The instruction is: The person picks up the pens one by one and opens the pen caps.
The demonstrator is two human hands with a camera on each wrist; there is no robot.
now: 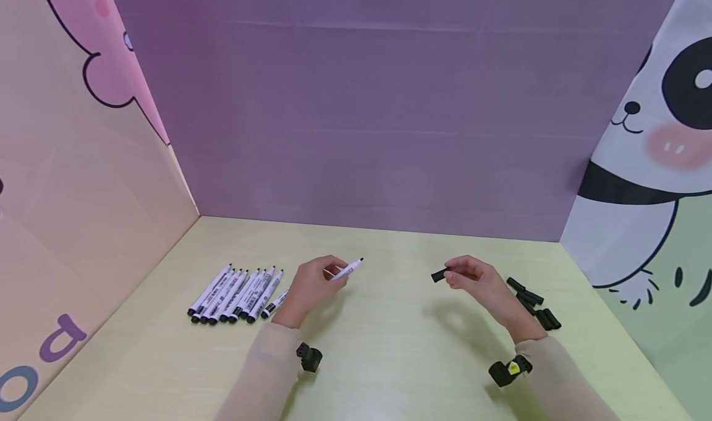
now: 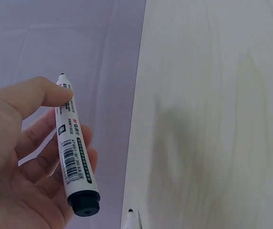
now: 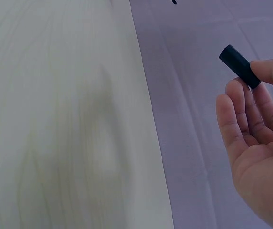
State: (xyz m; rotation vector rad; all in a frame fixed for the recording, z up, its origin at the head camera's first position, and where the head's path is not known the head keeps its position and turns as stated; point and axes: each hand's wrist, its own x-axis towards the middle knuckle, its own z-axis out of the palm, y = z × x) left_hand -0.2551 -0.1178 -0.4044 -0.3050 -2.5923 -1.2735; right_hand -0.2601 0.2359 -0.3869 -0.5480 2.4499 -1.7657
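Observation:
My left hand (image 1: 314, 285) holds a white marker (image 2: 74, 138) between thumb and fingers, above the table. Its black tip is bare and points away from the hand; the black end plug faces the wrist camera. Across from it, my right hand (image 1: 483, 284) pinches a black marker cap (image 3: 240, 66) between thumb and fingertips, one end sticking out toward the left. Marker and cap are well apart. Left of the left hand lies a row of several white markers (image 1: 236, 294), their uncapped tips pointing to the back. Several loose black caps (image 1: 528, 297) lie beside the right wrist.
Both hands are over a pale wooden table (image 1: 389, 359). A purple cloth wall (image 1: 356, 112) stands behind it, with printed panels at the left (image 1: 100, 180) and right (image 1: 656, 223). A small black camera is worn on each wrist.

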